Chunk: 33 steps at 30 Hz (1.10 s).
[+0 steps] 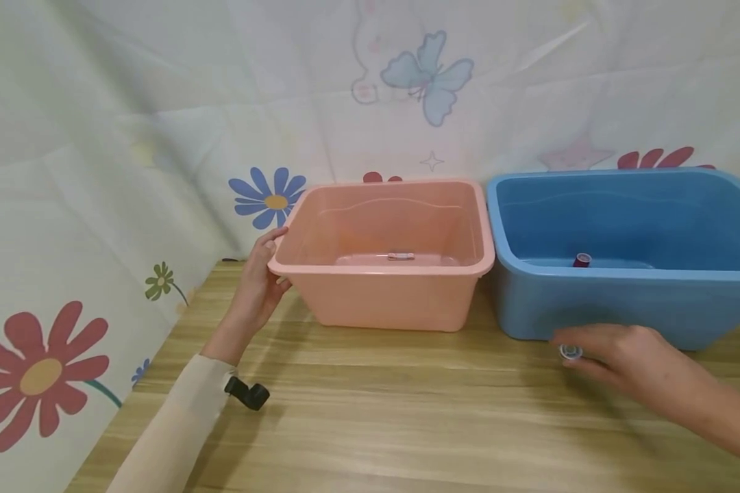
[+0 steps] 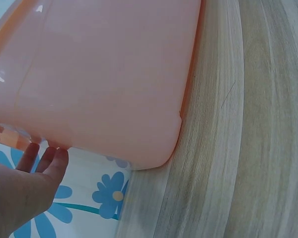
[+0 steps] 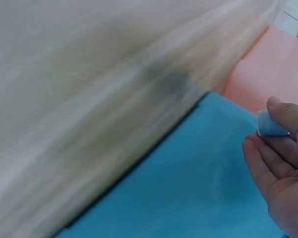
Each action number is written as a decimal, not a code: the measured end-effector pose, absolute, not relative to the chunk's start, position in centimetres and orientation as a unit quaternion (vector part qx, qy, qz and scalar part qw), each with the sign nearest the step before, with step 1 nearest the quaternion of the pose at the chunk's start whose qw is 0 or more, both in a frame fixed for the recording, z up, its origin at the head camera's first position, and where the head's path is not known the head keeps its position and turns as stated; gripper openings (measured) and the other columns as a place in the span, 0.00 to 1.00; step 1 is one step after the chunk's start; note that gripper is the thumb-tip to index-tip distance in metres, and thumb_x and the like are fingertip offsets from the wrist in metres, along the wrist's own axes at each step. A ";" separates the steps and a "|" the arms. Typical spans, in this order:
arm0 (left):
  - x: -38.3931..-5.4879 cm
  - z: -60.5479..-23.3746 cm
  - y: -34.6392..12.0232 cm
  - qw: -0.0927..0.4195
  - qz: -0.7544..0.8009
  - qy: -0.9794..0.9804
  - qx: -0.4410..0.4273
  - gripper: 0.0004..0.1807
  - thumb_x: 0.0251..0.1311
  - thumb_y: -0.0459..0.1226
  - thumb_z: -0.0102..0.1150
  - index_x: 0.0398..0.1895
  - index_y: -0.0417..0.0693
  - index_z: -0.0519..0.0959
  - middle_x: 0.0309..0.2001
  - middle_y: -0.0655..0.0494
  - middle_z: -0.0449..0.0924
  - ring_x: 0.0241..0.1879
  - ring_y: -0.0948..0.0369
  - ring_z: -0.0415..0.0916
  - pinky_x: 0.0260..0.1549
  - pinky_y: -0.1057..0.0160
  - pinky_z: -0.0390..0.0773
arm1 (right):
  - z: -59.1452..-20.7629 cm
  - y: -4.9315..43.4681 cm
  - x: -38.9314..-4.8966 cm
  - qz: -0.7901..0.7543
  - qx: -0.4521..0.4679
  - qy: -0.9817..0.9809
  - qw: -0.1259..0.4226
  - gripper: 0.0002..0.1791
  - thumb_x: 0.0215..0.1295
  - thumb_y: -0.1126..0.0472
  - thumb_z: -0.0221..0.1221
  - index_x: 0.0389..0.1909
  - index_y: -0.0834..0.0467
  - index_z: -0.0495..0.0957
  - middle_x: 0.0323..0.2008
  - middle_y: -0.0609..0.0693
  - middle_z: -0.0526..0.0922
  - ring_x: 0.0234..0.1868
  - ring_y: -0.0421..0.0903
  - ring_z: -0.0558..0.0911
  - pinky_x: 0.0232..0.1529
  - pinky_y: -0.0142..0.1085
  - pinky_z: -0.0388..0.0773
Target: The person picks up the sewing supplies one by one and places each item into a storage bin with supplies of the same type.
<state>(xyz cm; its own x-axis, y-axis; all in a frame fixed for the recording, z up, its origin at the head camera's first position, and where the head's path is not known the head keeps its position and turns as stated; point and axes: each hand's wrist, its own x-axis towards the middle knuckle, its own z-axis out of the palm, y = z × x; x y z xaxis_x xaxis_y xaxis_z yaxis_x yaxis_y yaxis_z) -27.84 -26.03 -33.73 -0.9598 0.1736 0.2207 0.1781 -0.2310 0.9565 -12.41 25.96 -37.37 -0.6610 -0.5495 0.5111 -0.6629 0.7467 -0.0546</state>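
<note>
My left hand (image 1: 260, 277) grips the left rim of a pink plastic bin (image 1: 382, 298), with fingertips (image 2: 57, 156) by the rim's underside. A small pale strip-like object (image 1: 401, 257) lies on the pink bin's floor; its kind cannot be told. In front of a blue plastic bin (image 1: 604, 301), my right hand (image 1: 632, 359) pinches a small light-blue cylinder (image 3: 272, 124), which looks like a thread spool, between thumb and fingers. Its round, white-ringed end (image 1: 570, 352) faces the head camera. Inside the blue bin, a small dark-red cylinder (image 1: 582, 260) with a pale ringed end stands or lies near the front wall.
Both bins stand side by side, nearly touching, at the back of a wooden table (image 1: 370, 411). Behind them hangs a white cloth (image 1: 321, 89) printed with flowers and a butterfly. A black strap mount (image 1: 247, 393) sits on my left wrist.
</note>
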 end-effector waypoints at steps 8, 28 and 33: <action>-27.8 -33.8 -26.0 0.003 -0.774 -0.617 -0.141 0.21 0.80 0.45 0.41 0.71 0.58 0.65 0.61 0.53 0.69 0.54 0.59 0.72 0.47 0.64 0.80 | -35.8 25.3 -12.3 0.134 0.319 -0.903 0.254 0.20 0.68 0.41 0.58 0.49 0.49 0.85 0.41 0.41 0.88 0.39 0.42 0.87 0.37 0.26 0.81; -27.8 -34.1 -26.0 0.003 -0.775 -0.613 -0.154 0.20 0.81 0.45 0.39 0.71 0.57 0.65 0.60 0.53 0.69 0.54 0.59 0.72 0.47 0.64 0.81 | -33.7 25.5 -11.9 0.158 0.284 -0.908 0.265 0.33 0.46 0.63 0.77 0.58 0.48 0.84 0.49 0.47 0.88 0.44 0.47 0.88 0.40 0.14 0.72; -27.9 -34.0 -25.9 0.001 -0.776 -0.612 -0.152 0.20 0.81 0.45 0.39 0.70 0.58 0.65 0.59 0.53 0.70 0.54 0.60 0.72 0.47 0.64 0.80 | -33.4 25.7 -11.8 0.155 0.297 -0.906 0.258 0.38 0.47 0.62 0.76 0.64 0.45 0.80 0.54 0.45 0.86 0.52 0.39 0.85 0.50 0.10 0.64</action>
